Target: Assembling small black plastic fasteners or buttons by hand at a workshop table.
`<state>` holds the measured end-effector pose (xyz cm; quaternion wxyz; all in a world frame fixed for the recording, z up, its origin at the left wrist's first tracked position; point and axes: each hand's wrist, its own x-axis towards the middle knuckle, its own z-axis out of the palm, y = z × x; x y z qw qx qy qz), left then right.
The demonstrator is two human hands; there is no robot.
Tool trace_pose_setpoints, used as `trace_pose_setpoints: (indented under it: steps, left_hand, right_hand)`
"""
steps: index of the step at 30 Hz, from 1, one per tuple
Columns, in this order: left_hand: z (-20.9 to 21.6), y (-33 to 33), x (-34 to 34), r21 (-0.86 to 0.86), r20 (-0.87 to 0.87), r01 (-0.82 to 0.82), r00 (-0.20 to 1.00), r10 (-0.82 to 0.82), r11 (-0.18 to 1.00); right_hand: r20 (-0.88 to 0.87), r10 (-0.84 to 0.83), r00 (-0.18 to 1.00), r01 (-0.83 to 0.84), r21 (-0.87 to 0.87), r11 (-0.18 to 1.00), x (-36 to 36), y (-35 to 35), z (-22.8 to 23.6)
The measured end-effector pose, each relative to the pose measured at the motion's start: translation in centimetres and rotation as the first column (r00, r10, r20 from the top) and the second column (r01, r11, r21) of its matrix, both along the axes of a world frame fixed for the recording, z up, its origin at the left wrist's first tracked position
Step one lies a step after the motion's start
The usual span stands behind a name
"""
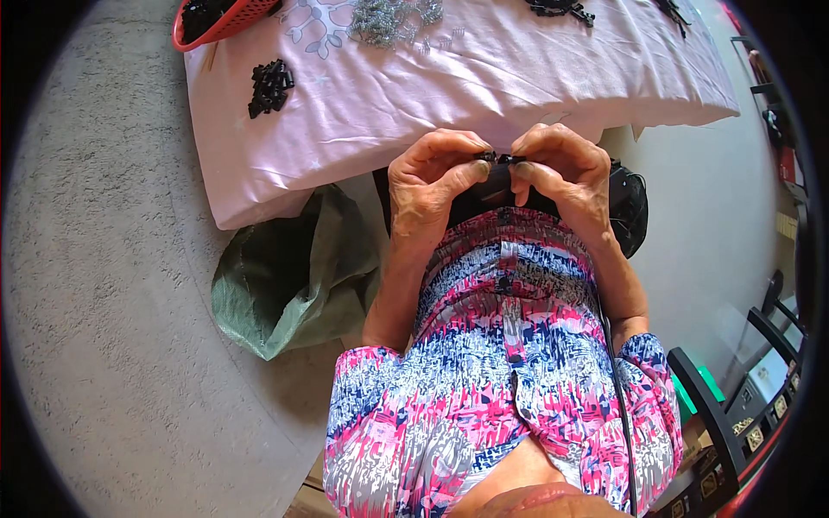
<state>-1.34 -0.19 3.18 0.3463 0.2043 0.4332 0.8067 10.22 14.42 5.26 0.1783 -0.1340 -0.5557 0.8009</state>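
Observation:
Just in front of the table's near edge, my two hands face each other with their tips almost touching. My left hand [436,177] pinches a small black plastic piece [486,157] between thumb and fingers. A second small black piece [508,160] sits in the pinch of my right hand [566,173]. The two pieces meet or nearly meet end to end; whether they are joined I cannot tell. On the pink cloth lie a pile of small black tubular parts [271,88] at the left and a heap of small silvery metal springs [393,22] farther back.
A pink cloth covers the table [389,104]. A red plastic basket [226,22] with black parts stands at its far left corner. More black parts [563,9] lie at the back right. An open green woven sack [294,276] stands on the floor left of me. A black chair [708,406] is at the right.

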Motion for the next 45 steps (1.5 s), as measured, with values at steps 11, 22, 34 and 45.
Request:
trace_pose_setpoints:
  steps: [11, 22, 34, 45]
  left_hand:
    - [1.1, 0.1, 0.8, -0.108, -0.043, 0.002, 0.999, -0.007, 0.994]
    - [0.7, 0.3, 0.8, -0.109, -0.007, -0.018, 1.000, 0.018, 0.994]
    - [0.1, 0.3, 1.0, -0.068, 0.025, -0.027, 0.999, 0.029, 0.997]
    - [0.0, 0.3, 1.3, -0.089, 0.004, -0.024, 1.000, 0.024, 0.996]
  right_hand:
    - [-0.016, -0.036, 0.999, 0.036, 0.012, 0.999, 0.0, -0.2, -0.7]
    - [-0.071, -0.040, 0.997, 0.038, -0.032, 0.999, 0.0, -0.3, -1.2]
    - [-0.105, -0.055, 0.993, 0.064, 0.084, 0.994, 0.2, -0.4, -1.5]
    - [-0.051, -0.098, 0.994, 0.101, 0.059, 0.993, 0.6, -0.2, -1.6]
